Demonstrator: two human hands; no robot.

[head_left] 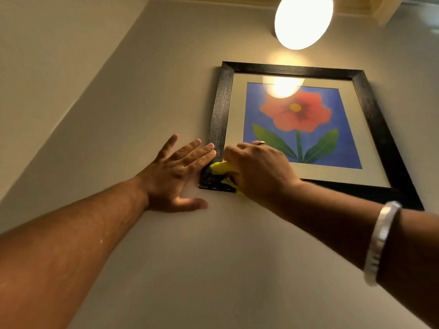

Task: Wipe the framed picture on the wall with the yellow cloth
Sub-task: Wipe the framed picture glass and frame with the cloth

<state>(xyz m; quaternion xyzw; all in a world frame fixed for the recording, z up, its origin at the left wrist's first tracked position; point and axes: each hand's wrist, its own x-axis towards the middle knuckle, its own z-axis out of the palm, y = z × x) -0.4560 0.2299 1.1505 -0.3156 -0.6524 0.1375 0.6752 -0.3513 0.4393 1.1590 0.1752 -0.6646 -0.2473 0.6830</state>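
On the wall [118, 91], one framed picture [294, 119], left hand [175, 174] flat open, right hand [259, 169] clutching one yellow cloth [219, 167]

A round lamp [303, 20] glows brightly high on the beige wall [166, 67], close beneath the ceiling edge. A pale moulding [370, 5] runs along the wall's top edge, toward the upper right corner. At far left, the wall meets a second wall [47, 55] in a slanting corner.
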